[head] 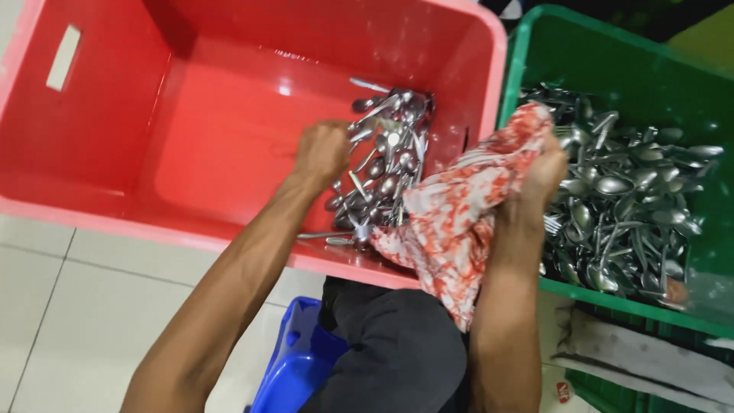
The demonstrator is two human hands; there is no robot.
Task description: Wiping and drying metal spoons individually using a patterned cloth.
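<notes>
Left hand (321,149) is clutching spoons (382,160) in the red crate (229,138); right hand (543,172) is gripping the patterned cloth (459,214). Loosely bunched spoons are probably prone to slipping out.

Right hand's (544,170) fingers — hidden inside the patterned cloth (459,222) — grip unclear.

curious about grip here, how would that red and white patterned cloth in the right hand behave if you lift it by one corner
The red and white patterned cloth would probably hang limp: it already drapes in loose folds below the right hand. It looks thin, so likely light. Bunched around metal cutlery, it might let smooth pieces slide out toward the green plastic crate.
</notes>
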